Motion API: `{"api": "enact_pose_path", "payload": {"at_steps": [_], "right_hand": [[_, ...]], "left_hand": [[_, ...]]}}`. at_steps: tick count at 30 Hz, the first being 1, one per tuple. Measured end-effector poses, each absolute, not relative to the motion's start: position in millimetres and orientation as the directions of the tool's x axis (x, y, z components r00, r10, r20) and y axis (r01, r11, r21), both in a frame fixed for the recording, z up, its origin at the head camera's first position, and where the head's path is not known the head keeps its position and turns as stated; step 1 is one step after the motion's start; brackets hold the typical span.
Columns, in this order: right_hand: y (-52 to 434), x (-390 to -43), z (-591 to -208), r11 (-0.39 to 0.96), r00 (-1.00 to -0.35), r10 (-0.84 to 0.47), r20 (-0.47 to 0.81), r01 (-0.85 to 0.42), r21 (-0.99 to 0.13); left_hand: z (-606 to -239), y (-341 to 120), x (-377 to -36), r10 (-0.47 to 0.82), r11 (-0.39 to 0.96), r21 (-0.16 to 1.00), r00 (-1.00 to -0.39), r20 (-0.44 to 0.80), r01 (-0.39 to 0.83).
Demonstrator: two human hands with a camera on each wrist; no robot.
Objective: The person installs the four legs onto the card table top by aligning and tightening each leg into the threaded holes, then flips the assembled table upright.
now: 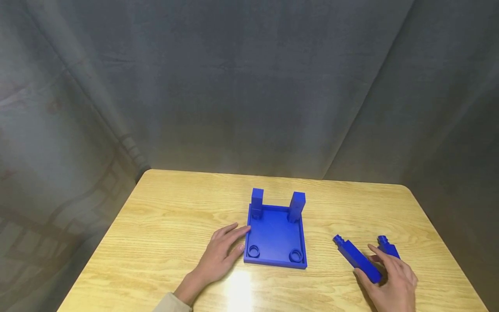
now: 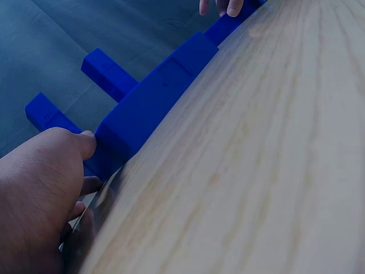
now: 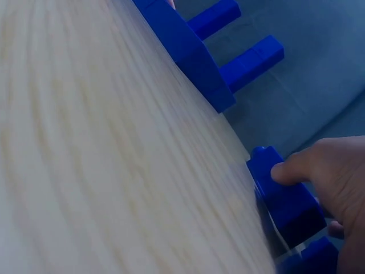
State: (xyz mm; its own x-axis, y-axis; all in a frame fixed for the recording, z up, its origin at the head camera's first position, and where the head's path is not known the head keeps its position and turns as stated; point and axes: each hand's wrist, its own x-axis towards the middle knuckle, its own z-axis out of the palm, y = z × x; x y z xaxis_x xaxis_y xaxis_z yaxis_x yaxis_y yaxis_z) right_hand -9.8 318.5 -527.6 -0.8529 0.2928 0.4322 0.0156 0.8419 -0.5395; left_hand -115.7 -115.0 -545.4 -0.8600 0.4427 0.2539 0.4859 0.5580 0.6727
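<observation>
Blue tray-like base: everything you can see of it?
The blue base looks like plastic: a shallow, squarish tray with a raised rim, lying flat on the wooden table. Square posts stand at its two far corners; raised round sockets sit open at the two near ones. The left hand touches its left side.

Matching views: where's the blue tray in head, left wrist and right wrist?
Head: lower half, just right of centre, seen from above: blue tray.
Left wrist: upper part, left of centre, side-on, slanting up to the right: blue tray.
Right wrist: top, around centre, side-on, slanting down to the right: blue tray.
Shared landmark: the two upright posts standing on it.
</observation>
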Motion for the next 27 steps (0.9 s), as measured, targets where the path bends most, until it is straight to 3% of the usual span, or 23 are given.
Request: {"api": "enact_pose_path", "payload": {"at_steps": [7, 13, 21, 27], "right_hand": [[326, -9, -530, 0.887, -0.864, 0.259, 0.432, 0.037, -0.459], [324, -10, -530, 0.879, -0.852, 0.271, 0.447, 0.03, -0.475], [313, -10, -522, 0.774, -0.81, 0.428, 0.401, 0.1, -0.625], [304, -8, -517, 0.615, -0.736, 0.523, 0.429, -0.021, -0.788]], "left_hand": [[-545, -115, -115, 0.439, 0.556, 0.673, -0.86, 0.259, 0.487], [-545, -115, -115, 0.437, 0.553, 0.67, -0.857, 0.272, 0.495], [-546, -115, -115, 0.442, 0.557, 0.665, -0.855, 0.271, 0.498], [-545, -115, -116, 0.444, 0.554, 0.668, -0.855, 0.269, 0.498]]}}
